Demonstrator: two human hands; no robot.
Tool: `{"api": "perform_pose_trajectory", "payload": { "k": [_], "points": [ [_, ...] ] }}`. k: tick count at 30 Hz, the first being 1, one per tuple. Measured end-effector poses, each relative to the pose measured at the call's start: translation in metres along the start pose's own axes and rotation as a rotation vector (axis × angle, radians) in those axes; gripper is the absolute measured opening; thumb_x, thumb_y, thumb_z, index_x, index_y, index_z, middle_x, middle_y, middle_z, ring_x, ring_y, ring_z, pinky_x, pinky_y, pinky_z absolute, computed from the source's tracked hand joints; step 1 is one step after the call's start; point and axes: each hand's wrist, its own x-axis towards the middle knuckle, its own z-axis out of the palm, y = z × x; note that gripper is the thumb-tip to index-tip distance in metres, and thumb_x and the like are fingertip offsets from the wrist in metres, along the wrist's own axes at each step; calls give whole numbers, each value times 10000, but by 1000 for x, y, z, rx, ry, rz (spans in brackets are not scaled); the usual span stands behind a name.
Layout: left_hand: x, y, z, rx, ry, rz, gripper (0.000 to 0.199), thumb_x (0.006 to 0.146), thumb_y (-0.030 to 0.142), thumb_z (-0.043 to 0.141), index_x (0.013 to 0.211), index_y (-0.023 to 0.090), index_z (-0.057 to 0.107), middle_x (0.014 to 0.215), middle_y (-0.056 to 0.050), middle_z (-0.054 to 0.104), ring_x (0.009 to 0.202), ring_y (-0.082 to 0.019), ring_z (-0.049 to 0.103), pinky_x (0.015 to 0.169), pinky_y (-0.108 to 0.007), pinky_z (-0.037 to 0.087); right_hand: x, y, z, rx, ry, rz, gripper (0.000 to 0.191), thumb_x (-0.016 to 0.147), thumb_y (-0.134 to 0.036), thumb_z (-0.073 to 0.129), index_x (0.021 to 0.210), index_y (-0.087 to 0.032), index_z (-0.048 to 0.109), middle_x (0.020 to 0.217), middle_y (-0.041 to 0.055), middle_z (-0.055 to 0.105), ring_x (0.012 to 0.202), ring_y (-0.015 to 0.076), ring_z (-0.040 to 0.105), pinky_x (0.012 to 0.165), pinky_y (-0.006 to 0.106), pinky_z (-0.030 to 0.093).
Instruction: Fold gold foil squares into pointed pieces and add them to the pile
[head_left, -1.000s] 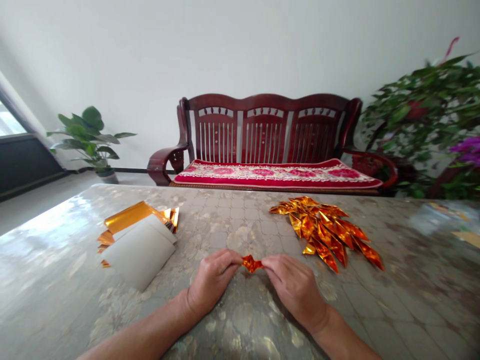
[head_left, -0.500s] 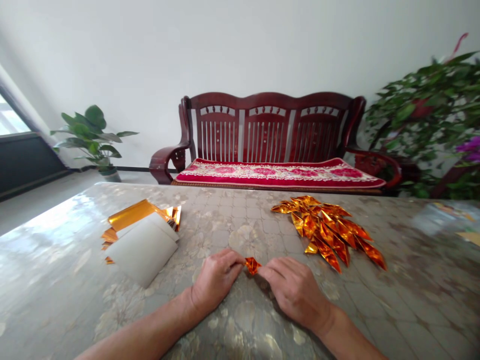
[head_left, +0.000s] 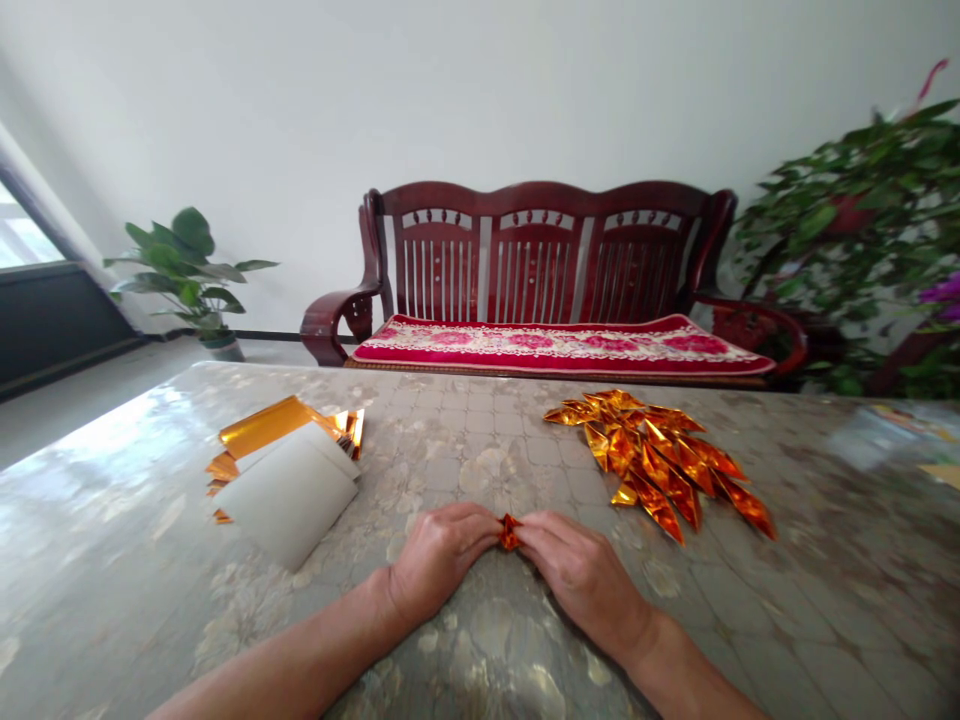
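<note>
A small folded piece of orange-gold foil paper [head_left: 510,532] is pinched between my two hands at the front middle of the table. My left hand [head_left: 444,555] is closed on its left end, the fingertips pressed together. From the other side, my right hand [head_left: 589,575] grips the right end. The fingers cover most of the piece, and only its creased middle shows. To the right lies a pile of folded gold foil pieces [head_left: 664,460], pointed at their ends. On the left rests a stack of foil paper sheets [head_left: 292,495], several with the white side up.
The table [head_left: 420,450] has a patterned, glossy cover. A clear plastic bag [head_left: 885,435] lies at its right edge. Behind stands a dark red wooden bench [head_left: 532,270] with a floral cushion, between a potted plant [head_left: 187,270] and a leafy plant [head_left: 862,220].
My hands have come closer together around the foil piece, my right hand moving slightly inward. Less of the foil shows between the fingers now. The pile and the stack stay put.
</note>
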Motion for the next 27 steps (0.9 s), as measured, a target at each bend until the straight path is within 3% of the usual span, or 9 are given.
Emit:
{"api": "perform_pose_trajectory", "payload": {
  "k": [4,17,27],
  "points": [
    [-1,0,2,47,28,3,197,982,253,554,998,233,749,958,-28,766,868,-150,711,813,-241,553,2,0,2,27,34,-11,225,998,-201,496,1127,-227,679,1040,59,722,954,182,691,859,315,580],
    [-2,-1,6,-101,56,-52,166,956,252,584,910,233,743,832,-4,752,763,-128,696,726,-203,539,6,-6,-1,179,117,29,183,962,-196,540,966,-241,717,894,36,720,822,160,695,746,260,570],
    [-1,4,6,-100,42,-8,192,969,231,542,954,232,734,882,-13,760,803,-127,704,755,-205,546,6,-7,2,228,146,64,174,962,-191,538,963,-242,705,892,39,709,818,163,682,740,270,573]
  ]
}}
